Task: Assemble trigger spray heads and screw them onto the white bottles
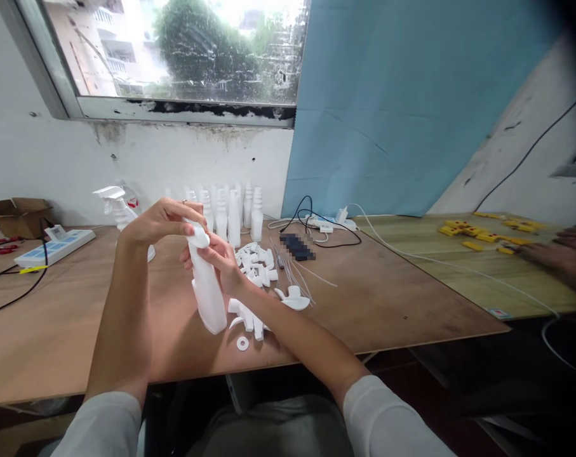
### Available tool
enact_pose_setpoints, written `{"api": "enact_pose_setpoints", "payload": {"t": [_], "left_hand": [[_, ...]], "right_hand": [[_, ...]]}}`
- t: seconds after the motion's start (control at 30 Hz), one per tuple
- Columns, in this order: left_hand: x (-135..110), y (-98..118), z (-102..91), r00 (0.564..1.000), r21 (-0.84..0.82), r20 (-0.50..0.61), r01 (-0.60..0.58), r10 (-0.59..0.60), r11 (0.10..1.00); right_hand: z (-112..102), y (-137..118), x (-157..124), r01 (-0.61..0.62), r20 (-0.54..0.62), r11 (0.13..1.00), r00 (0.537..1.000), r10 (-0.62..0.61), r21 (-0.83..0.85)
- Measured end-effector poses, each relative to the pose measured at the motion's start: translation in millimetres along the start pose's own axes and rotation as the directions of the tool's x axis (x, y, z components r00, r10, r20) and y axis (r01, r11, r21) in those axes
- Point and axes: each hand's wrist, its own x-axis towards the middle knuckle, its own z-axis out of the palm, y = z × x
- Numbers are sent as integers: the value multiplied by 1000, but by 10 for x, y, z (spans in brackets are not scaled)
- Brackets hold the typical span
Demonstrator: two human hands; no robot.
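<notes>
A white plastic spray bottle (pixel 208 297) is tilted in front of me, just above the table, its base toward the near side. My right hand (pixel 223 261) is closed around its upper part. At the bottle's top, my left hand (pixel 176 219) pinches a white cap-like piece (pixel 199 237); its exact shape is partly hidden by the fingers. Close by lie a pile of white sprayer parts (pixel 256 261), more white trigger parts (pixel 249 319), a white washer ring (pixel 242 343) and a white trigger cover (pixel 294 298).
Several white bottles (pixel 234 219) stand along the wall, and a bottle with a spray head (pixel 116 206) stands left. Thin tubes (pixel 300 282), a blurred dark phone-like object (pixel 297 246) and power strips (pixel 54 249) lie about. Another person's hand (pixel 561 254) is near yellow parts (pixel 478 233).
</notes>
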Motion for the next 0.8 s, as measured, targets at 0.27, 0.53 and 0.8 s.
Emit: {"api": "enact_pose_setpoints", "payload": {"t": [0.27, 0.53, 0.8], "left_hand": [[3, 24, 11, 1000, 15, -8, 26, -26, 1000], [26, 68, 41, 998, 30, 23, 61, -61, 998], [31, 268, 55, 993, 136, 15, 118, -121, 984]], "right_hand": [[-14, -9, -10, 7, 40, 1000, 999, -8, 8], [10, -11, 11, -11, 17, 999, 1000, 10, 31], [16, -101, 5, -46, -8, 998, 999, 45, -45]]}}
